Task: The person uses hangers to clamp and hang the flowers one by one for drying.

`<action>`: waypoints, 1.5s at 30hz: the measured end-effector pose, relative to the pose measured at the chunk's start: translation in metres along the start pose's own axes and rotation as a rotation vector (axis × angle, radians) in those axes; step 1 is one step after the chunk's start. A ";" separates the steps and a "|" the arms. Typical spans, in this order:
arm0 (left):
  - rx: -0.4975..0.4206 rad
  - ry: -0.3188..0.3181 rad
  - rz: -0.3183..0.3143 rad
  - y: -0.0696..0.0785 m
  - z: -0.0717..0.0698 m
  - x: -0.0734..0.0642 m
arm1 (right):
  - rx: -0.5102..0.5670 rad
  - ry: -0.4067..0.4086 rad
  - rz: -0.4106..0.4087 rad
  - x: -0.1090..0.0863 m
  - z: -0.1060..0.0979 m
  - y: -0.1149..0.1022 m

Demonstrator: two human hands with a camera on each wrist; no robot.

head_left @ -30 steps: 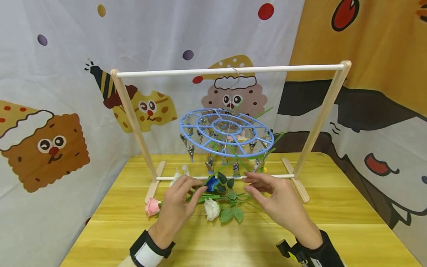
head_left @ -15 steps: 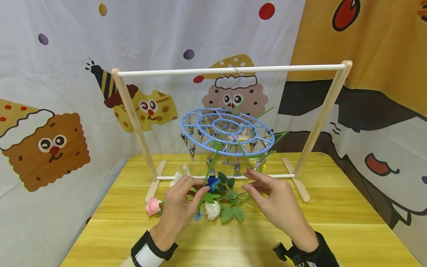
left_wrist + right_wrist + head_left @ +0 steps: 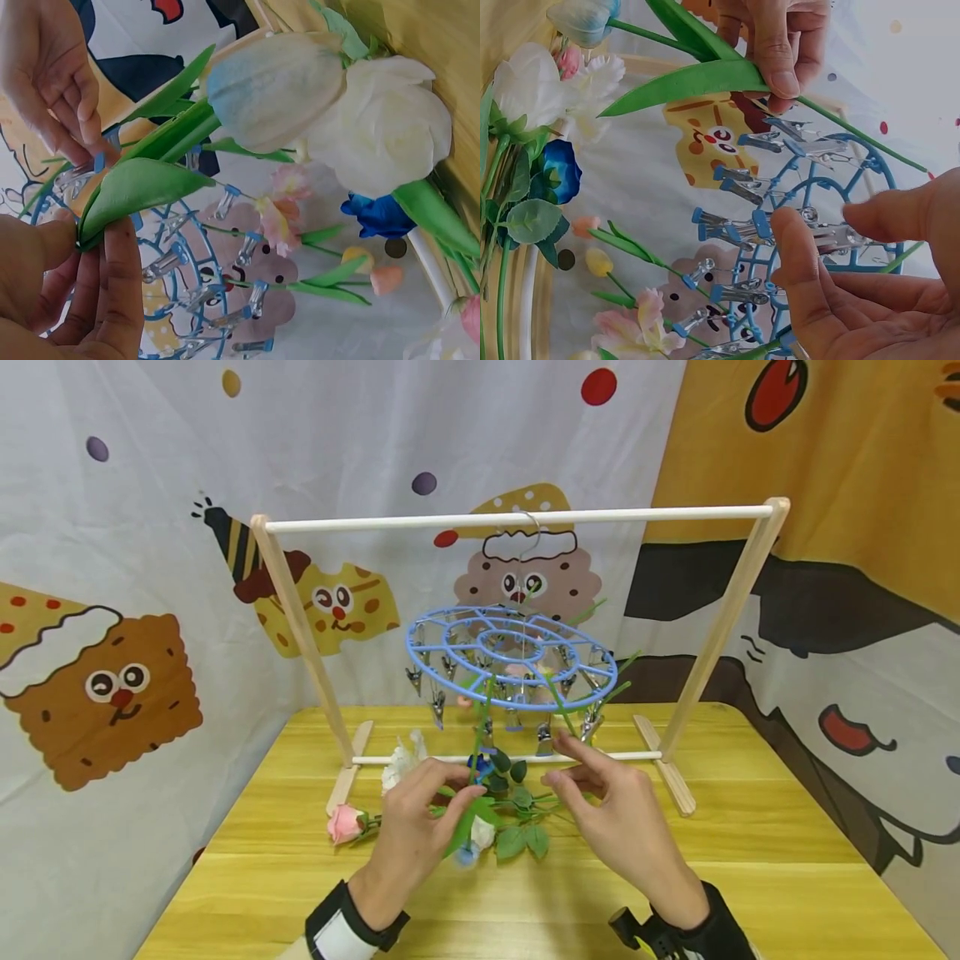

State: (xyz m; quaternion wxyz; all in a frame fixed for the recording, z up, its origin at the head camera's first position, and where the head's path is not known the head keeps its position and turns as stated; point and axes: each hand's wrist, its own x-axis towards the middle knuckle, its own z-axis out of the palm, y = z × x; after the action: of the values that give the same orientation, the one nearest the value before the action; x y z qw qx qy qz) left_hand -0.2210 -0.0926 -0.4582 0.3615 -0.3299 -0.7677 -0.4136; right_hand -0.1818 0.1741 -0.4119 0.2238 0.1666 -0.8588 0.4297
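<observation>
My left hand [image 3: 416,822] pinches the green stem of an artificial tulip [image 3: 277,90], pale blue and white, just by its leaves. In the head view the tulip's bloom hangs downward and its stem points up in front of the round blue clip hanger [image 3: 512,656]. To the right, my right hand [image 3: 626,814] is held with thumb and forefinger apart and nothing gripped. Its fingertips are close to the hanger's metal clips [image 3: 825,232]; whether they touch one I cannot tell. Several artificial flowers, including pink-and-cream blooms [image 3: 281,214], hang from clips.
On the wooden table [image 3: 570,910] lie a pink rose [image 3: 345,824], a white rose [image 3: 386,120], a blue flower [image 3: 561,171] and leafy stems [image 3: 522,841]. A wooden rack [image 3: 720,635] with a white top bar [image 3: 390,522] carries the hanger. A printed cloth [image 3: 112,527] stands behind.
The left hand has moved slightly right, and the tulip has swung from lying aslant to stem up, bloom down. The hanger has turned slightly. The right hand has barely moved.
</observation>
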 end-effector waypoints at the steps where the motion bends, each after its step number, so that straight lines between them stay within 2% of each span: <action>1: 0.000 -0.001 -0.004 0.001 0.001 0.000 | 0.001 0.003 -0.007 0.000 0.001 0.000; 7: -0.005 -0.010 -0.013 0.002 0.006 0.000 | 0.011 0.029 -0.038 0.005 0.003 0.001; 13: -0.002 0.003 0.009 0.003 0.009 0.001 | 0.001 0.039 -0.030 0.009 0.005 0.003; 28: -0.005 -0.021 -0.010 0.009 0.018 0.004 | 0.038 0.073 -0.035 0.019 0.006 0.009; 38: -0.037 -0.020 -0.017 0.014 0.024 0.008 | 0.147 0.053 -0.058 0.024 0.006 0.010; 45: -0.046 0.002 -0.017 0.017 0.030 0.013 | 0.266 0.051 0.001 0.025 0.007 0.007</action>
State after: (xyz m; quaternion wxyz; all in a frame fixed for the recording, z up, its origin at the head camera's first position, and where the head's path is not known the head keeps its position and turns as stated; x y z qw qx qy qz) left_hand -0.2222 -0.0559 -0.4526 0.3511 -0.3309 -0.7605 -0.4345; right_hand -0.2079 0.1702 -0.4066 0.2214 0.1836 -0.7882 0.5441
